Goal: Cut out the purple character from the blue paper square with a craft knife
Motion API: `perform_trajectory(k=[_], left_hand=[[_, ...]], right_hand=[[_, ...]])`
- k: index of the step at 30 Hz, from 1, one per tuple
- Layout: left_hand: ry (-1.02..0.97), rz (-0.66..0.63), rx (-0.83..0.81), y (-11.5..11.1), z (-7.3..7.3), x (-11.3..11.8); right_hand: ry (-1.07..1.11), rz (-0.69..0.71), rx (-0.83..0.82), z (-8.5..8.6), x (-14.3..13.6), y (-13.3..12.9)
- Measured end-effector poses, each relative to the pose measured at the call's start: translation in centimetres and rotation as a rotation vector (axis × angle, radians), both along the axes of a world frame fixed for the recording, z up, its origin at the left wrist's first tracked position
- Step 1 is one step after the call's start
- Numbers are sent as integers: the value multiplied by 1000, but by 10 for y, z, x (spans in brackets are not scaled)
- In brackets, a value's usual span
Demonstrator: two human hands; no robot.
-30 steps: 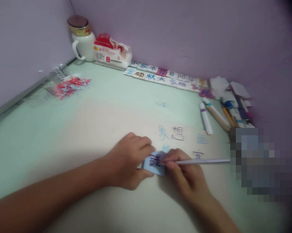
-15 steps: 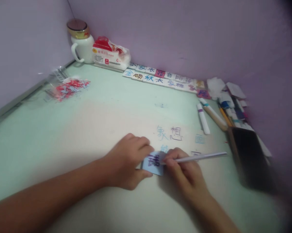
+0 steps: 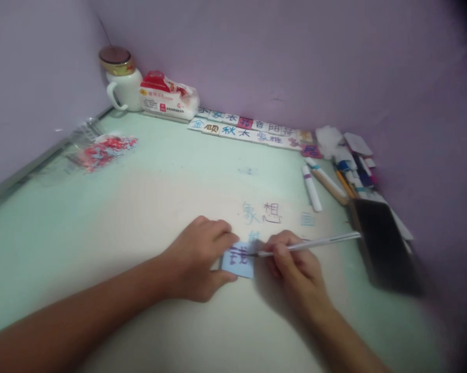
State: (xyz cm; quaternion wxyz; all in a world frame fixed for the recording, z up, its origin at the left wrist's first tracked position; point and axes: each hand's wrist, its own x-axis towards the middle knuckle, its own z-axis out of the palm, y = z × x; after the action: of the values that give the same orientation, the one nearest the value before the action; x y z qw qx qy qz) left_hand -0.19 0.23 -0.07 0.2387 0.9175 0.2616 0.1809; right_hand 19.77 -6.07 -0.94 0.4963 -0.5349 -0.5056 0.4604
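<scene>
A small light-blue square card [image 3: 239, 269] lies on the pale tabletop with dark purple strokes of a character on it. My left hand [image 3: 202, 259] pinches the card's left edge between thumb and fingers, holding it against the surface. In my right hand [image 3: 295, 261] is a slim white pen [image 3: 322, 241], gripped near its tip and slanting up to the right. Its dark tip meets the strokes on the card's right half. Just beyond the card, characters in blue and purple [image 3: 271, 212] are written straight on the tabletop.
Two rows of lettered cards [image 3: 241, 133] line the wall, beside a tissue pack [image 3: 167, 96] and a white lidded mug [image 3: 127, 88]. Red and blue scraps [image 3: 107, 150] lie at left. A phone [image 3: 383, 243], a marker [image 3: 311, 187] and several pens [image 3: 346, 184] are at right.
The whole view has shifted slightly. The pen has turned a little and its tip now shows on the card's strokes; the right hand sits slightly back from the card. The left hand still holds it.
</scene>
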Motion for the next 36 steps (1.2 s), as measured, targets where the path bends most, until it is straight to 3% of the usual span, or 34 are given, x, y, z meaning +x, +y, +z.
perform_trajectory(k=[8,12,16,36], left_hand=[[9,-26,28,2,1,1],[21,-20,15,1,2,1],[15,-24,5,0,2,1],[1,6,-19,-1,0,1]], right_hand=[[-155,30,69,-4,2,1],[-166,9,85,-1,-5,-2],[-179,98,84,2,-10,-4],[-300,187,156,3,-6,-4]])
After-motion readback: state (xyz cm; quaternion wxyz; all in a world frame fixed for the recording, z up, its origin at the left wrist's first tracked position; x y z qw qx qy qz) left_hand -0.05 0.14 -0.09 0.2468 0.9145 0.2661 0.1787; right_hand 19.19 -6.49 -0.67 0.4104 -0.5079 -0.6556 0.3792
